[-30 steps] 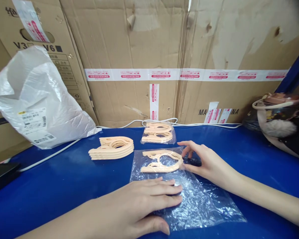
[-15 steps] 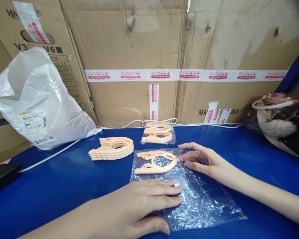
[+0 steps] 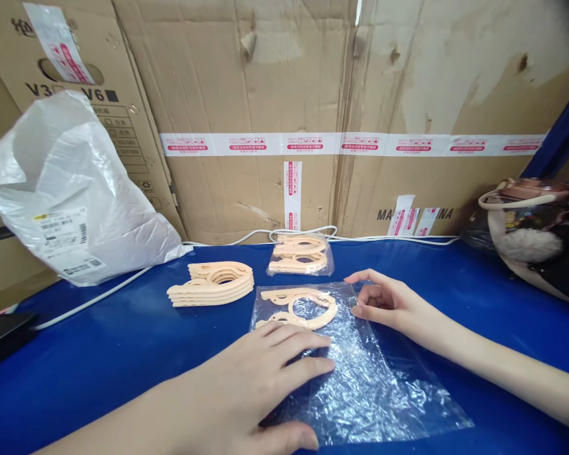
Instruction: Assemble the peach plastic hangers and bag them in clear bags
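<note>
A clear plastic bag (image 3: 360, 379) lies flat on the blue table, with a cream folding hanger (image 3: 329, 313) inside its upper end. My left hand (image 3: 260, 373) rests palm down on the bag, fingers spread, its fingertips covering the hanger's lower arm. At the bag's upper right edge is my right hand (image 3: 384, 300). Its thumb and curled middle finger pinch the film there, while the index finger stretches out above. Left of the bag sits a stack of several cream folded hangers (image 3: 211, 294). Behind it lies a bagged pack of hangers (image 3: 301, 256).
Large cardboard boxes (image 3: 256, 82) wall off the back. A white poly mailer bag (image 3: 76, 189) leans at the left, near a black device (image 3: 4, 338). A white cable (image 3: 241, 237) runs along the back. A handbag with a pompom (image 3: 531, 243) stands at the right.
My left hand has slid up and slightly left over the hanger's lower arm. My right hand has shifted slightly right, its thumb and middle finger closing at the bag's edge.
</note>
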{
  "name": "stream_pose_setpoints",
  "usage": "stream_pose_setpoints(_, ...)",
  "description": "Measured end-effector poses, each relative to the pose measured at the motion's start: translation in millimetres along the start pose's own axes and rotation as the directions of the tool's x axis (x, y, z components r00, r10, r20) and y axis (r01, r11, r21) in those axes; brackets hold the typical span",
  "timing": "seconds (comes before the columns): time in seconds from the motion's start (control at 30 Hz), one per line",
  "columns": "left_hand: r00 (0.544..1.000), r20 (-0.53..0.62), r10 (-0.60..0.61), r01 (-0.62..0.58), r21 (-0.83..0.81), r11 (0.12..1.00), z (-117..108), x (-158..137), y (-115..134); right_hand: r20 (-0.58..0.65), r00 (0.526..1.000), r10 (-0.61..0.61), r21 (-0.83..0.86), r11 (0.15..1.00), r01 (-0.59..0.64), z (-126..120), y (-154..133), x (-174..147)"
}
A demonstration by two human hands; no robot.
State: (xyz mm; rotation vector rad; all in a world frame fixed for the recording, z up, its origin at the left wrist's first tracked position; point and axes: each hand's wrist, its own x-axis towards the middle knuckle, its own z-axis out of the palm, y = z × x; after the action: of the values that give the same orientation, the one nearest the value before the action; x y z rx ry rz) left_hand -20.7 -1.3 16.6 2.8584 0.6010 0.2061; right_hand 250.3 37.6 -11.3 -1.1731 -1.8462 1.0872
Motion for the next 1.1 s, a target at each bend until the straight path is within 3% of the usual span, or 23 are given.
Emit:
stream_pose_setpoints(0.7, 0.994, -0.108, -0.032, 0.058, 0.254, 0.965, 10, -2, 6, 0.114, 0.993, -0.036, -0.051, 0.998, 0.042, 3, -7, -7)
stream_pose_setpoints(0.9, 0.994, -0.098, -0.055, 0.077, 0.24, 0.968, 11, -2, 5, 0.119, 0.992, -0.035, -0.044, 0.998, 0.04, 3, -9, -7)
stream_pose_setpoints(1.1, 0.999, -0.043, 0.011, -0.003, 0.181, 0.983, 6, -2, 1, 0.154, 0.987, -0.049, -0.034, 0.998, 0.055, 1, -12, -8)
